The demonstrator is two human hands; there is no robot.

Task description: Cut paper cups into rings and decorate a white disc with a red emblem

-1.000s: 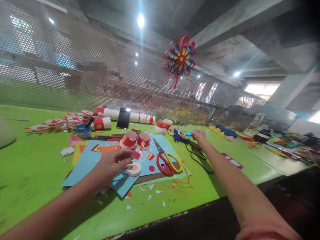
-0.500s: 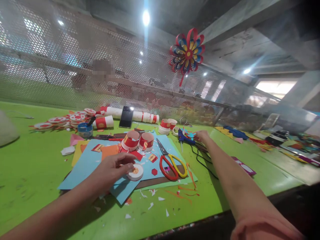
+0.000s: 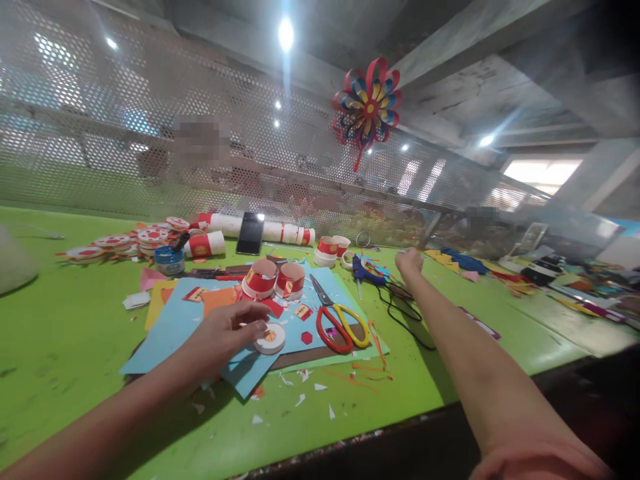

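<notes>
My left hand (image 3: 237, 327) is over the blue paper sheets (image 3: 177, 333), thumb and fingertips at the rim of a white round paper-cup bottom (image 3: 271, 338) with an orange-gold print in its middle. The fingers curve together at its edge, and the fingers' undersides are hidden. My right hand (image 3: 410, 260) reaches far across the table, its fingers curled; what is in them, if anything, is hidden. Left of it lie a blue glue gun (image 3: 369, 272) and turquoise paper cutouts (image 3: 379, 267). Scissors with red and yellow handles (image 3: 336, 320) lie between my hands.
Two red-and-white cup rings (image 3: 260, 279) stand on the paper. Behind are a phone (image 3: 250, 233), a long stack of paper cups (image 3: 280, 232) and a blue jar (image 3: 169, 260). A black cord (image 3: 400, 313) curves beside my right arm. Paper scraps (image 3: 300, 400) litter the front.
My right hand has drawn away from the turquoise cutouts, slightly up and to the right, with its fingers curled. My left hand stays at the cup bottom. The view has shifted slightly.
</notes>
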